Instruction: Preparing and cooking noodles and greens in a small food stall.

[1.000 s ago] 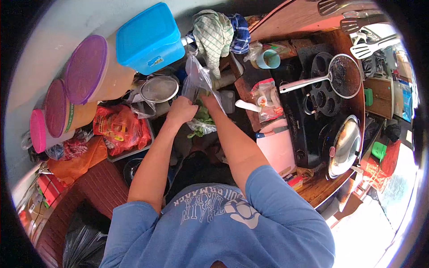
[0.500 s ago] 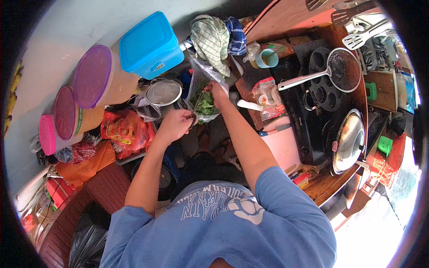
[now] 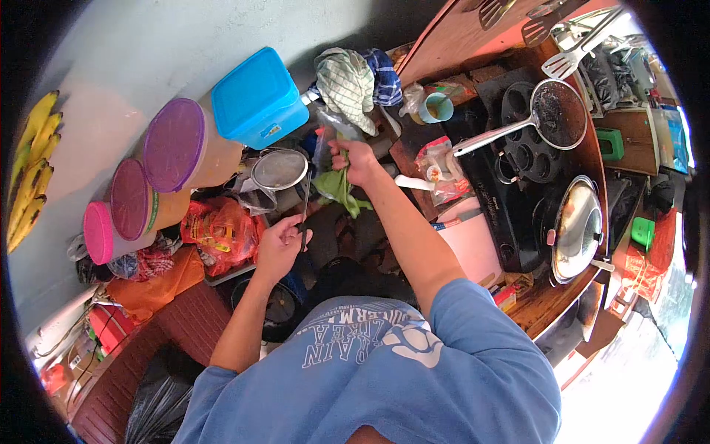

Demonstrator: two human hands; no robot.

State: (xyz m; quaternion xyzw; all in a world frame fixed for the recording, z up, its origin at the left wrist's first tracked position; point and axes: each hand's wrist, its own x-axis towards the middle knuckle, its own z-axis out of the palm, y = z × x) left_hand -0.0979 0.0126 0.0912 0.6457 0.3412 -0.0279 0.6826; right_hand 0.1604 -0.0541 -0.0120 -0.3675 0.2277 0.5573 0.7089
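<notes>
My right hand [image 3: 355, 161] is closed around a bunch of green leafy vegetables [image 3: 339, 189], whose leaves hang below the fingers. Behind it a clear plastic bag [image 3: 323, 152] shows; whether the same hand grips it, I cannot tell. To the left, my left hand [image 3: 279, 243] is closed on a dark-handled cutting tool [image 3: 307, 203], its long thin metal blade pointing away from me. Whether this is a knife or scissors is unclear. A round metal strainer [image 3: 279, 169] lies just beyond that hand.
Lidded tubs [image 3: 174, 140] and a blue box [image 3: 255, 96] line the left wall. Rightward are a pink cutting board [image 3: 473, 248] with a knife [image 3: 457, 220], a black stove [image 3: 492, 211], a long-handled skimmer [image 3: 558, 115] and a lidded pan [image 3: 577, 229]. Red bags [image 3: 222, 233] sit left.
My left hand has drawn back toward me and left with the blade, apart from the greens. The greens now hang from my right hand, bunched lower outside the bag. The view has shifted, showing bananas.
</notes>
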